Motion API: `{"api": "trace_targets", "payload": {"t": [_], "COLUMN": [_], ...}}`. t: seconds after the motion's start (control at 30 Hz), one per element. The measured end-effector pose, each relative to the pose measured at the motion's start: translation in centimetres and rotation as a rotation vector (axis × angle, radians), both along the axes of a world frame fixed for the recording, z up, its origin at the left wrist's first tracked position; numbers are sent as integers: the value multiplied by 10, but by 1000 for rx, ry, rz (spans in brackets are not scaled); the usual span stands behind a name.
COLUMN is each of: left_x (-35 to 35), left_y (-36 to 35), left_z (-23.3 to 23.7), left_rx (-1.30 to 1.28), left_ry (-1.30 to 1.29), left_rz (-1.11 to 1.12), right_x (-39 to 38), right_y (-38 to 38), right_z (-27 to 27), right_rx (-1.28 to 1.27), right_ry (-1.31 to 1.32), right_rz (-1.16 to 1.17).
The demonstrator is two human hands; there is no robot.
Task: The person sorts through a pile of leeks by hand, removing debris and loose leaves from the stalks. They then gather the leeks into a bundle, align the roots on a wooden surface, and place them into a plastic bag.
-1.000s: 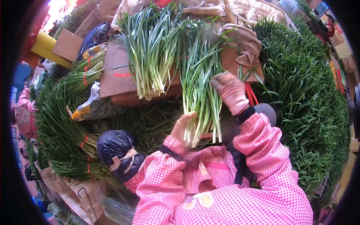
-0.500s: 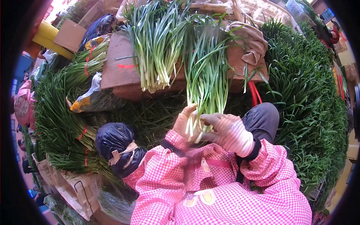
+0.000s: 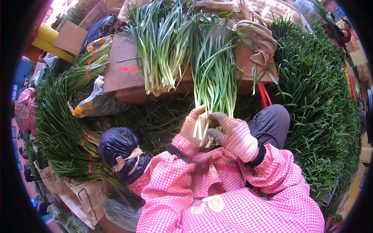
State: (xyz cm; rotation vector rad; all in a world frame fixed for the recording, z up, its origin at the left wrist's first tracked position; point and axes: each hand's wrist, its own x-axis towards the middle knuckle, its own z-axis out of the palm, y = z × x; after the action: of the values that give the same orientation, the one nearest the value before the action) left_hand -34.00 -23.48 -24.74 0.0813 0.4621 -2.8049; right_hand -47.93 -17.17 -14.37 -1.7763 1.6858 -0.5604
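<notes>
A bunch of garlic chives (image 3: 215, 83), with long flat green leaves and pale stem ends, reaches from the board down to my hands. My left hand (image 3: 190, 126) is closed around the stem ends from the left. From the right, my right hand (image 3: 237, 138), in a striped glove with dark fingertips, grips stems at the same bunch with thumb and forefinger. Beside it on the brown board (image 3: 120, 77) lies another pile of garlic chives (image 3: 161, 54), pale ends toward me.
Deep heaps of chives stand at my right (image 3: 311, 116) and left (image 3: 58, 112), the left ones tied with red bands. A crumpled cloth (image 3: 258, 40) lies on the board's right. Red straps (image 3: 264, 95) hang below it. My knee (image 3: 272, 124) is close to my right hand.
My right hand has shifted slightly left and down along the stem ends. My left hand keeps its hold, and the bunch lies nearly as before.
</notes>
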Motion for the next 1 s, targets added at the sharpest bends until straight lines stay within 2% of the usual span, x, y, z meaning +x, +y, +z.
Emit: {"api": "trace_targets", "payload": {"t": [0.07, 0.13, 0.2, 0.23, 0.33, 0.37, 0.4, 0.47, 0.5, 0.6, 0.63, 0.73, 0.77, 0.87, 1.0], "left_x": [0, -1, -1, -1, -5, -6, -6, -6, -6, -8, -10, -13, -15, -14, -22], "left_y": [0, 0, 0, 1, 2, 3, 4, 5, 5, 4, 4, 6, 6, 11, 22], "left_z": [0, -1, -13, -13, -13, -11, -10, -9, -10, 16, 25, 30, 36, 33, 13], "left_rx": [-4, -4, 23, 6, -81, -101, -92, -76, -8, -73, -111, -78, -98, -174, -451], "left_ry": [-77, -125, -51, 6, 136, 129, 36, -149, 13, -179, -209, -185, -219, -350, -624], "left_rz": [-4, -14, -26, -23, 8, 22, 38, 66, 67, 72, 80, 88, 73, 10, 30], "right_x": [0, 4, 5, 5, -2, -6, -11, -24, -32, -52, -55, -66, -65, -52, -42], "right_y": [3, 2, 1, -4, -11, -13, -17, -28, -34, -41, -40, -38, -38, -49, -67], "right_z": [6, 1, -4, -12, -17, -18, -29, -41, -45, -34, -27, -35, -29, -18, -31], "right_rx": [90, -2, -65, -20, -131, -171, -111, -189, -203, -200, -181, -361, -113, 20, 68], "right_ry": [51, 90, 131, -3, 39, -23, -142, -437, -507, -656, -791, -161, 166, 396, 410], "right_rz": [11, 50, 44, 1, -33, -98, -195, -346, -409, -523, -548, -156, -105, -54, -21]}}
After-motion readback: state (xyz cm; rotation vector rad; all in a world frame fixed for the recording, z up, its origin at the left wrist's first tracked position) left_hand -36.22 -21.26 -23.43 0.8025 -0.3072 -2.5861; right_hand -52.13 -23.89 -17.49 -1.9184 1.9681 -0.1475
